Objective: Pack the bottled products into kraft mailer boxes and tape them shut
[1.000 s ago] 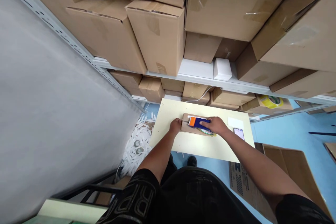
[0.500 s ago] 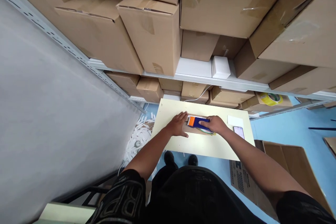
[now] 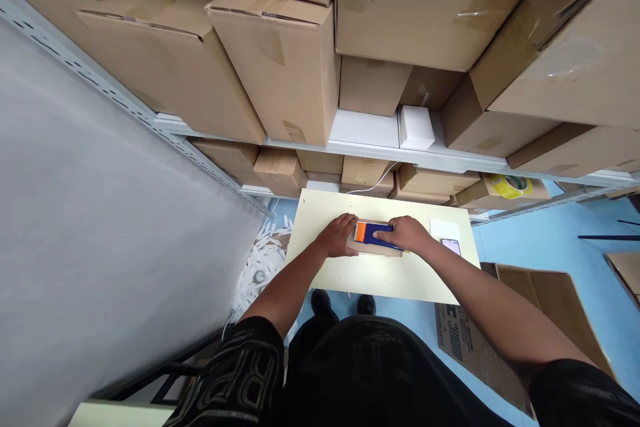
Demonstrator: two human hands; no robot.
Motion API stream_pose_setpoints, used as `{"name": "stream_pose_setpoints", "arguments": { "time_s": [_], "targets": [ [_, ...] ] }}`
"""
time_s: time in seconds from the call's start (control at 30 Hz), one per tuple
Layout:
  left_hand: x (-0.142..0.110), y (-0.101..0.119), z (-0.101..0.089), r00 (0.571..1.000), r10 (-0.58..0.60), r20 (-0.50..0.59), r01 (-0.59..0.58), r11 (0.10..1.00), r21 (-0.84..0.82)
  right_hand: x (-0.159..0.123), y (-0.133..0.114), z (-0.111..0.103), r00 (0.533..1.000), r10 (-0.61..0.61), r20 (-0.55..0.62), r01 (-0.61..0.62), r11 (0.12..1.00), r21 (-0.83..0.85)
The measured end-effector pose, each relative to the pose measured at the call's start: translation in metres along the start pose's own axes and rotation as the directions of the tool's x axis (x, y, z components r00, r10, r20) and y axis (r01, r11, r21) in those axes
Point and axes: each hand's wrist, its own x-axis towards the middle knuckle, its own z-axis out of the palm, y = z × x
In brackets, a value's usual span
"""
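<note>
A small cardboard box (image 3: 379, 252) lies on the cream tabletop (image 3: 345, 277). Around its left end my left hand (image 3: 340, 236) is closed, fingers together at the far edge, the thumb side at the near edge. My right hand (image 3: 407, 235) grips a blue tape dispenser (image 3: 379, 234) with an orange front, thumb on top. The dispenser lies along the box's top, its orange end with a toothed edge just right of my left hand. The tape roll is mostly hidden under the dispenser and my hand.
Right of my right hand lie a white card (image 3: 444, 227) and a phone (image 3: 451, 246). Shelves of cardboard boxes (image 3: 280, 73) rise behind the table, a yellow tape roll (image 3: 511, 186) on one. White scraps (image 3: 257, 267) cover the floor at left; a large carton (image 3: 475, 340) stands at right.
The dispenser has moved a little left and now lies flatter over the box, hiding the tape roll more. My left hand's fingers have drawn together around the box's end. The view has shifted slightly.
</note>
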Motion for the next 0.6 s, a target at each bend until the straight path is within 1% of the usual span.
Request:
{"name": "stream_pose_setpoints", "arguments": {
  "time_s": [0.1, 0.2, 0.33, 0.43, 0.53, 0.6],
  "targets": [
    [0.0, -0.002, 0.0, 1.0, -0.012, 0.006, 0.012, 1.0, 0.0, 0.002, 0.009, -0.005, 1.0, 0.01, 0.019, -0.01, 1.0, 0.006],
    [0.0, -0.001, -0.001, 1.0, -0.017, 0.024, 0.016, 1.0, 0.018, -0.001, 0.032, -0.012, 0.999, 0.028, 0.025, -0.029, 0.999, 0.025],
    [0.001, 0.0, -0.003, 1.0, -0.007, 0.012, 0.007, 1.0, 0.019, -0.013, 0.078, -0.024, 0.998, 0.055, 0.034, -0.058, 0.993, 0.099],
    [0.001, 0.002, -0.004, 1.0, -0.008, 0.023, 0.007, 0.998, 0.059, -0.025, 0.117, -0.031, 0.996, 0.076, 0.047, -0.083, 0.983, 0.162],
    [0.002, 0.003, -0.005, 0.999, -0.018, 0.042, 0.014, 0.994, 0.11, -0.037, 0.156, -0.036, 0.99, 0.118, 0.074, -0.131, 0.969, 0.21],
    [0.003, 0.004, -0.005, 0.999, -0.008, 0.039, 0.003, 0.992, 0.123, -0.042, 0.18, -0.036, 0.987, 0.136, 0.088, -0.152, 0.966, 0.208]
  ]
}}
